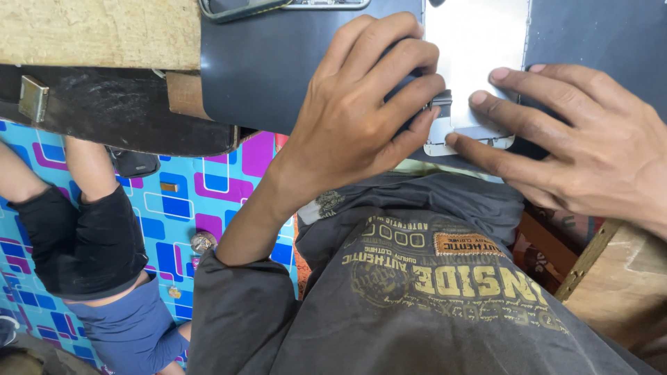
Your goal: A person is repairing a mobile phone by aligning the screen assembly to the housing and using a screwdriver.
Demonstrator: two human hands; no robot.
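My left hand [361, 104] is curled over a dark object [410, 83] that is mostly hidden under the fingers, at the near edge of a black mat [278, 69]. A thin white-and-silver flat panel [476, 48] lies on the mat. My right hand [577, 139] rests flat with its fingertips pressing the panel's lower edge, beside a small dark clip-like part [442, 104]. I cannot tell what the dark object is.
The mat covers a worn wooden table [90, 28] with a metal bracket [33, 97]. A phone-like device [243, 7] lies at the far edge. Another person's legs in dark shorts [83, 236] are on a blue patterned floor [180, 201] at the left. A wooden block [618, 285] sits lower right.
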